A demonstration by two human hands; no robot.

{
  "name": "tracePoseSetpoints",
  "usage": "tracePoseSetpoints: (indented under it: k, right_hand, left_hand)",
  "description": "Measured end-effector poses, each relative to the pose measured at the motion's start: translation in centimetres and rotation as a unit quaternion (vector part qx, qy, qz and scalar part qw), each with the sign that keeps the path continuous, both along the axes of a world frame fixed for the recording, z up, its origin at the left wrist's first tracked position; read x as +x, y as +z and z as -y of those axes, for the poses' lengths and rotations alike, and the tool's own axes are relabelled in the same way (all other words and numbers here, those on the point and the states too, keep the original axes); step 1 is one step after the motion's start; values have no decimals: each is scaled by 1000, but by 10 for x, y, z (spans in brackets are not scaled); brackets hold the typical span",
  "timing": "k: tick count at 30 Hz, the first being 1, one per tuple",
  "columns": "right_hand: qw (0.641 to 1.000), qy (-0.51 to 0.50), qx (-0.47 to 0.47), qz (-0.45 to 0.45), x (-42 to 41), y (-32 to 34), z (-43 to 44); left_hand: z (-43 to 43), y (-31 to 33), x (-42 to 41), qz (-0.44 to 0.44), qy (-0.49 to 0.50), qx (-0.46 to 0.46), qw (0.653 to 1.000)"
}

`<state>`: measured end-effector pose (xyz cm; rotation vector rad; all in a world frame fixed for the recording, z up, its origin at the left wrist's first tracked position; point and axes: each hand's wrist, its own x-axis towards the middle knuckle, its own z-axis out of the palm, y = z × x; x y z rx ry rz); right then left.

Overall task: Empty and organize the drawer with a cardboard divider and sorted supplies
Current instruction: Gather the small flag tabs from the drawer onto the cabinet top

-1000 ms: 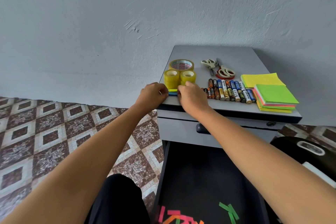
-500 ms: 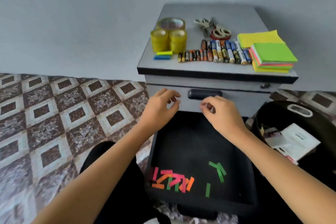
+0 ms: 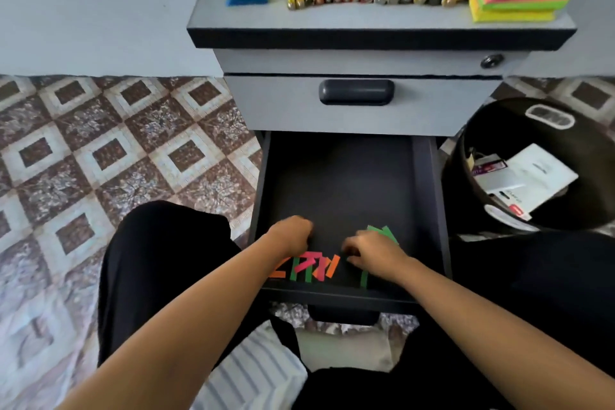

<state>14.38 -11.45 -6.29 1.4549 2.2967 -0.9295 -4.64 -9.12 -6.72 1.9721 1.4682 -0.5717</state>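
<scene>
Tiled floor (image 3: 100,150) | bin (image 3: 499,123) beside drawer (image 3: 342,183) | left hand (image 3: 293,236), right hand (image 3: 374,253): fingers (image 3: 349,248) curled over strips (image 3: 311,265), grip unclear

Leaving bare the middle and rear floor of the open drawer (image 3: 342,183); crowding its front edge with paper strips (image 3: 309,268), left hand (image 3: 291,236) and right hand (image 3: 372,253); roofing the rear with the shut upper drawer (image 3: 432,110); hemming the right side with a black bin (image 3: 492,130).

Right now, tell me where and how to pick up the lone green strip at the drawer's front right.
Take the green strip by its far end, from above, using the right hand next to it. It lies flat on the drawer floor with its near end close to the front wall, so prying that end up probably works best.
</scene>
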Motion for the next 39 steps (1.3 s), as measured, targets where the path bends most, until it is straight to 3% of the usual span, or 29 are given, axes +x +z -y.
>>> tracePoseSetpoints:
  k: [9,16,21,25,31,39]
  right_hand:
    - [981,186,49,8,-30,-22,3]
    - [972,209,100,35,-33,-28,6]
    - [985,154,80,20,-27,-29,7]
    - [995,92,43,3,-19,-29,6]
    - [988,-121,-56,-75,-13,-35,4]
    - [954,-257,-64,-138,-9,-40,1]
  left_hand:
    - [6,-18,-18,-98,-25,2,995]
    - [8,-14,-16,-75,-11,25,997]
    - [3,-14,-20,43,72,16,996]
    - [5,-18,-14,94,48,5,994]
    - [12,-29,-5,52,-25,30,998]
    - [19,-31,2,8,-80,56,995]
